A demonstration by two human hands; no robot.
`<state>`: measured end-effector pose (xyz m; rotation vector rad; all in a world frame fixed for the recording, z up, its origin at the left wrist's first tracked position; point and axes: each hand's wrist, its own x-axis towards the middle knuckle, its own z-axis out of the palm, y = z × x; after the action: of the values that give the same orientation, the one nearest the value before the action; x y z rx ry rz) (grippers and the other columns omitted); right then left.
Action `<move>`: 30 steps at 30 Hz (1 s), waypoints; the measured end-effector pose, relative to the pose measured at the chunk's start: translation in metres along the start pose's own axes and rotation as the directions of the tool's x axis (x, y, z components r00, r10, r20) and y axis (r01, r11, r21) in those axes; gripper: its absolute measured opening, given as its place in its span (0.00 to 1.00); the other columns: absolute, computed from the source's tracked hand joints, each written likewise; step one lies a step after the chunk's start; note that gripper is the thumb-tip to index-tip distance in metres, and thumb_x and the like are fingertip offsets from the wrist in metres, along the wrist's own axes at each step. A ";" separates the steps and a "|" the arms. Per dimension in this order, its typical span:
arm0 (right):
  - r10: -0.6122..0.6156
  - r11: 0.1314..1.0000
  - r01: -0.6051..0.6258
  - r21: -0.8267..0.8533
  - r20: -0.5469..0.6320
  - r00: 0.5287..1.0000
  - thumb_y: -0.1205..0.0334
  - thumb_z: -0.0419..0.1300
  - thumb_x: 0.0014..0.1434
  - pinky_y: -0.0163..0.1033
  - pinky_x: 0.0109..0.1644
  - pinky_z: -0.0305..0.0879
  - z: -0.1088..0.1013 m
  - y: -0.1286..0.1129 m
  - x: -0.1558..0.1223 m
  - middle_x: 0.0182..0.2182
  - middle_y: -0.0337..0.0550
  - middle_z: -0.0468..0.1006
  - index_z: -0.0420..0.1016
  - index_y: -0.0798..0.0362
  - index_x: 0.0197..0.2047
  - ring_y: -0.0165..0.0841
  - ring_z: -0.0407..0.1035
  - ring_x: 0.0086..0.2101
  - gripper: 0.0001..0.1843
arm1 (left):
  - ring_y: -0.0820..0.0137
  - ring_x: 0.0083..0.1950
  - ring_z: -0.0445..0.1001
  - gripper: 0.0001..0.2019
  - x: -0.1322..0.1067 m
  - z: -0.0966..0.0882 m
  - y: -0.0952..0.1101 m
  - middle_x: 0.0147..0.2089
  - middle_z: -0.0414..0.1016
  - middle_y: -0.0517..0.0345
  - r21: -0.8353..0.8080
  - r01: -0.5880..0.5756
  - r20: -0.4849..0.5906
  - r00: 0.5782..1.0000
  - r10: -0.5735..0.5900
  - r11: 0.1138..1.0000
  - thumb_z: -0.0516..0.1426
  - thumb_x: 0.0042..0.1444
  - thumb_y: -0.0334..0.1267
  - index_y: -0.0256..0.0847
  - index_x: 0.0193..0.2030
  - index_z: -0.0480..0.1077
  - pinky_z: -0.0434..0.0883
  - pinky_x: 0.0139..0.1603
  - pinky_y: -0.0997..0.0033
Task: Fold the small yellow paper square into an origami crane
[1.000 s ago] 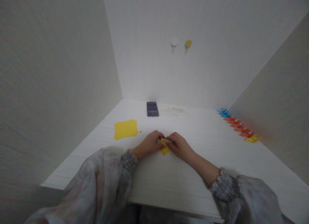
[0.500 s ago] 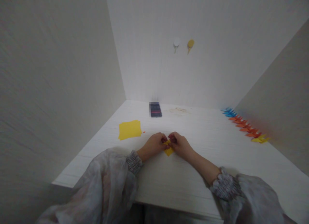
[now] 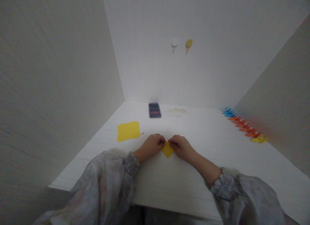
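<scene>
Between my hands is a small folded piece of yellow paper (image 3: 168, 150), diamond-shaped, with a corner pointing toward me and crease lines fanning across it. My left hand (image 3: 153, 145) pinches its left side near the top. On the opposite side my right hand (image 3: 181, 146) grips the upper right edge between thumb and fingers. Both hands rest low over the white table. The paper's far edge is partly covered by my fingertips.
Left of my hands lies a stack of yellow paper (image 3: 128, 131), with a tiny orange scrap (image 3: 142, 133) beside it. A blurred dark object (image 3: 154, 110) stands near the back wall. Folded paper cranes (image 3: 242, 124) in blue, orange and yellow line the right side. Two hooks (image 3: 189, 44) hang on the wall.
My fingers have shifted outward to the paper's two sides, so more of its creased yellow face shows. The whole view has moved slightly.
</scene>
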<state>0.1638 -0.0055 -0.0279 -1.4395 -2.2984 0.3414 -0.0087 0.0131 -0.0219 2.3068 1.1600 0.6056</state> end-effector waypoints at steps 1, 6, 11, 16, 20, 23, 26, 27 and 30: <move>-0.005 1.000 0.005 -0.012 0.002 1.000 0.70 0.54 0.50 0.35 0.36 0.54 -0.001 0.000 0.000 0.29 0.41 0.72 0.73 0.53 0.33 0.31 0.64 0.32 0.09 | 0.75 0.30 0.65 0.08 0.000 -0.001 0.000 0.29 0.69 0.59 0.001 -0.001 0.002 1.000 0.001 1.000 0.51 0.45 0.30 0.36 0.32 0.70 0.63 0.32 0.75; -0.101 0.992 0.099 -0.076 -0.023 0.995 0.67 0.53 0.52 0.36 0.37 0.55 -0.005 0.002 -0.004 0.27 0.42 0.71 0.71 0.55 0.29 0.31 0.63 0.32 0.06 | 0.74 0.30 0.65 0.08 0.000 -0.004 0.001 0.29 0.69 0.59 0.024 -0.016 0.013 1.000 0.016 1.000 0.52 0.44 0.30 0.37 0.31 0.69 0.63 0.33 0.75; -0.286 0.954 0.283 -0.102 -0.016 0.958 0.69 0.51 0.54 0.37 0.38 0.55 -0.007 0.002 -0.007 0.28 0.43 0.70 0.70 0.56 0.30 0.31 0.61 0.33 0.07 | 0.74 0.35 0.65 0.07 -0.003 -0.003 -0.001 0.33 0.67 0.58 0.104 -0.132 0.038 0.991 0.129 0.986 0.50 0.47 0.29 0.38 0.31 0.69 0.63 0.37 0.74; -0.397 0.906 0.397 -0.149 0.027 0.917 0.68 0.50 0.56 0.38 0.37 0.55 -0.009 0.005 -0.010 0.29 0.44 0.69 0.71 0.56 0.33 0.32 0.60 0.33 0.09 | 0.74 0.38 0.64 0.09 -0.008 -0.005 -0.002 0.36 0.65 0.57 0.175 -0.307 0.090 0.951 0.295 0.936 0.47 0.52 0.29 0.39 0.33 0.68 0.63 0.39 0.75; -0.443 0.877 0.445 -0.181 0.058 0.895 0.68 0.50 0.56 0.38 0.37 0.55 -0.012 0.009 -0.015 0.32 0.44 0.69 0.71 0.53 0.39 0.32 0.60 0.34 0.11 | 0.73 0.38 0.64 0.10 -0.010 -0.010 0.003 0.37 0.65 0.56 0.232 -0.364 0.152 0.930 0.336 0.902 0.46 0.53 0.29 0.39 0.36 0.68 0.63 0.38 0.75; -0.458 0.857 0.464 -0.225 0.080 0.885 0.68 0.49 0.57 0.38 0.37 0.54 -0.013 0.011 -0.016 0.33 0.44 0.69 0.71 0.52 0.39 0.32 0.60 0.34 0.11 | 0.73 0.39 0.64 0.10 -0.011 -0.013 0.007 0.37 0.65 0.55 0.275 -0.392 0.176 0.918 0.355 0.878 0.46 0.53 0.30 0.38 0.35 0.68 0.63 0.39 0.74; -0.467 0.832 0.474 -0.287 0.098 0.879 0.67 0.49 0.57 0.38 0.37 0.54 -0.012 0.011 -0.015 0.33 0.44 0.69 0.71 0.53 0.37 0.32 0.60 0.33 0.11 | 0.72 0.38 0.63 0.09 -0.011 -0.015 0.011 0.37 0.65 0.55 0.332 -0.415 0.205 0.908 0.365 0.847 0.48 0.51 0.30 0.38 0.34 0.68 0.63 0.39 0.73; -0.469 0.825 0.477 -0.304 0.102 0.877 0.67 0.49 0.57 0.38 0.37 0.54 -0.011 0.010 -0.015 0.33 0.44 0.69 0.71 0.54 0.37 0.32 0.60 0.33 0.11 | 0.72 0.38 0.63 0.08 -0.011 -0.015 0.012 0.37 0.65 0.55 0.348 -0.418 0.214 0.907 0.363 0.839 0.48 0.51 0.30 0.37 0.33 0.68 0.63 0.39 0.73; -0.475 0.808 0.484 -0.336 0.114 0.873 0.67 0.48 0.58 0.38 0.36 0.53 -0.011 0.010 -0.014 0.33 0.44 0.69 0.71 0.54 0.36 0.32 0.59 0.33 0.11 | 0.72 0.38 0.63 0.08 -0.011 -0.015 0.013 0.36 0.65 0.55 0.380 -0.416 0.228 0.908 0.352 0.826 0.49 0.50 0.30 0.37 0.33 0.68 0.62 0.39 0.73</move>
<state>0.1817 -0.0137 -0.0251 -0.9282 -2.7380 -0.2243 -0.0152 0.0009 -0.0041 2.9424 0.8098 0.3258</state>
